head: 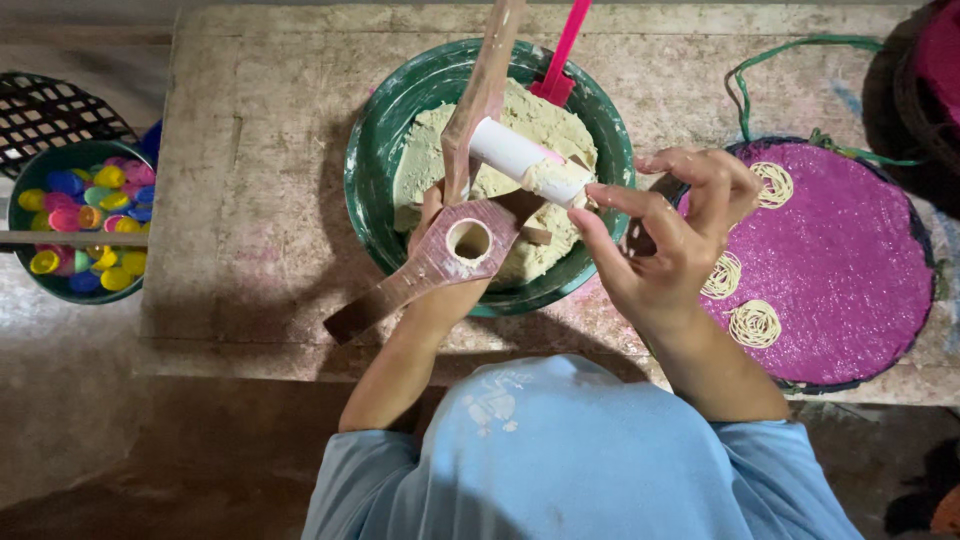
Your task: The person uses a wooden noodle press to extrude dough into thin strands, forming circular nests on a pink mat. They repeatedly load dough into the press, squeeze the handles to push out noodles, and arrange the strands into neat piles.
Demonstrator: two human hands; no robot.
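Note:
A hinged wooden press with a round hole is gripped from below by my left hand, over a green bowl of pale dough. A white plastic tube packed with dough sticks out of the press toward the right. My right hand pinches the tube's dough-filled end with thumb and forefinger. A pink plastic scoop stands in the dough at the bowl's far side.
A round purple mat at right carries three small coils of dough strands. At left, a dark bowl holds several coloured bottle caps, beside a black woven basket. All rests on a worn stone slab.

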